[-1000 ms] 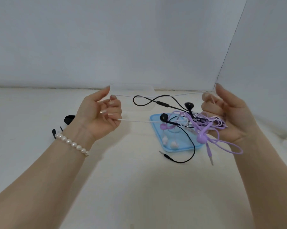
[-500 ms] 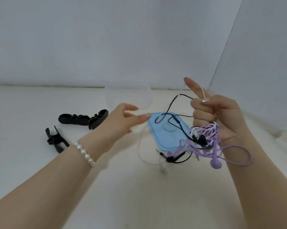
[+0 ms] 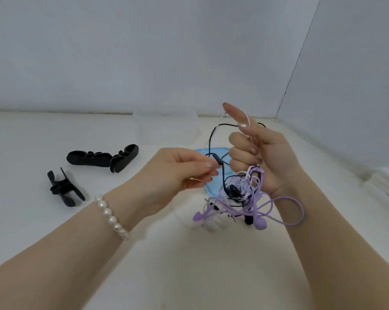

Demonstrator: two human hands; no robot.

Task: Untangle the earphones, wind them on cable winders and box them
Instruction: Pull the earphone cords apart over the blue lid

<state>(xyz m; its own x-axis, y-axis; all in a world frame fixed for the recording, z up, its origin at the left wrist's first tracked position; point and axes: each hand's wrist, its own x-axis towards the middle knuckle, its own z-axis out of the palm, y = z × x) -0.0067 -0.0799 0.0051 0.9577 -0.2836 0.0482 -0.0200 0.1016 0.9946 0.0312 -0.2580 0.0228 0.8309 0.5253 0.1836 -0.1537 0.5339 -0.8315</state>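
Up above the desk (image 3: 54, 135), the right hand (image 3: 265, 157) grips the tangled earphones (image 3: 240, 193) (purple, black, white), index finger raised; the left hand (image 3: 173, 175) pinches a white cable. Black cable winders (image 3: 101, 157) lie far left.

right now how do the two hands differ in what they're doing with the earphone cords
The right hand is raised with its fingers curled round the tangled bundle of purple, black and white earphone cords, forefinger pointing up with a white cord over it. The left hand, lower and wearing a pearl bracelet, only pinches at fingertip level beside the black cord's inline remote. Both are off the table.
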